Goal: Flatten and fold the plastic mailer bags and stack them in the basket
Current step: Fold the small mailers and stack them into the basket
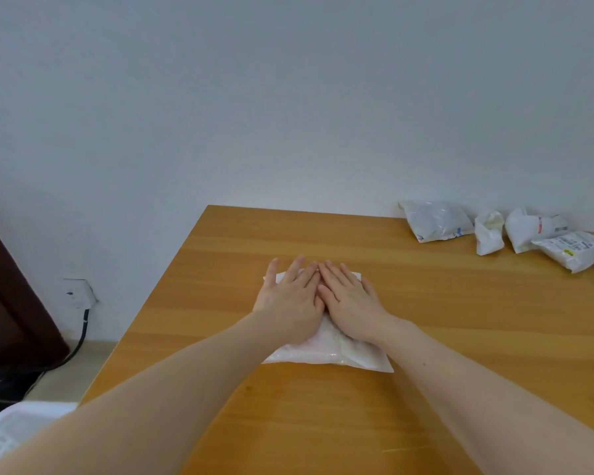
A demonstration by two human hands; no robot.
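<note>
A white plastic mailer bag (326,351) lay flat on the wooden desk (460,320), a little left of the desk's middle. Its long axis ran away from the person, from the near edge toward the wall, and its short near edge was almost parallel to the front of the desk. The far end of the bag was mostly covered by the hands, so only small corners of it showed there.

The left hand (290,299) and the right hand (348,298) both rested palm down on the bag, with the fingers straight and spread a little, holding nothing. The two hands lay side by side and touched each other along the index fingers (the fingertips pointed toward the wall). Both forearms reached over the near part of the desk.

At the far right of the desk, against the wall (288,97), a group of other mailer bags (501,231) lay crumpled and not flattened, well apart from the bag under the hands. Some carried printed labels, too small to read.

At the lower left corner, beside the desk, a white object with a slotted wall (4,437) was partly in view; it was possibly the basket, but the blur did not allow to be sure. Further left, a wall socket (79,293) with a black cable (79,341) was near a dark wooden door frame (11,296).
</note>
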